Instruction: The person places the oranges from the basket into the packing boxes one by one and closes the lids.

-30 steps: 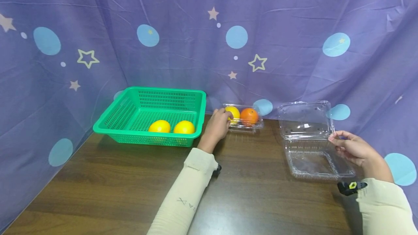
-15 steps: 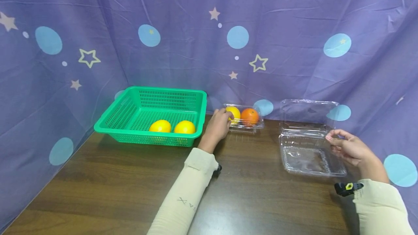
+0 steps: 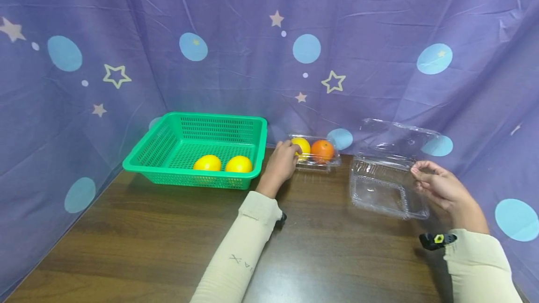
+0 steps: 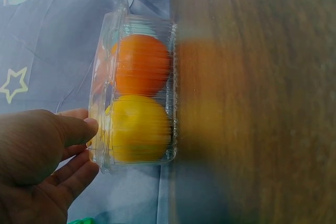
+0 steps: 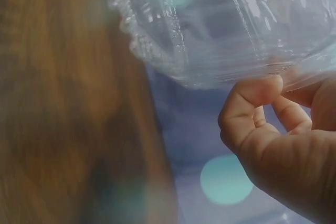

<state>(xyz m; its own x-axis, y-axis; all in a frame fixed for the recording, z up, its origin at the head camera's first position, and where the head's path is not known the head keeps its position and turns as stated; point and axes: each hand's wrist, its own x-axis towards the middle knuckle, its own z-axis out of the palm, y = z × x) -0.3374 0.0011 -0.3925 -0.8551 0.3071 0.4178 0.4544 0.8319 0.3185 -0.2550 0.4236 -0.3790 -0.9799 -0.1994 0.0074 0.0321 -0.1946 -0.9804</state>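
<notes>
A clear plastic clamshell box (image 4: 168, 153) stands at the back of the table, with a yellow fruit (image 4: 139, 129) and an orange fruit (image 4: 143, 64) inside. My left hand (image 3: 281, 162) holds this box at its left end, thumb and fingers at the lid's edge. On the right, my right hand (image 3: 442, 188) pinches the side rim of a second clear clamshell box (image 3: 379, 200) near its hinge. Its lid (image 3: 397, 139) stands raised at the back, and no fruit shows in it. In the right wrist view, thumb and forefinger meet at the thin plastic edge (image 5: 210, 80).
A green plastic basket (image 3: 193, 172) stands left of my left hand, holding two yellow fruits (image 3: 238, 164). The brown wooden table (image 3: 168, 242) runs back to a purple curtain (image 3: 236, 83) with stars and dots behind and at the sides.
My right hand has moved left, bringing the open clamshell box closer to the filled one; its lid has tipped further back. The left hand stays in place on the filled box.
</notes>
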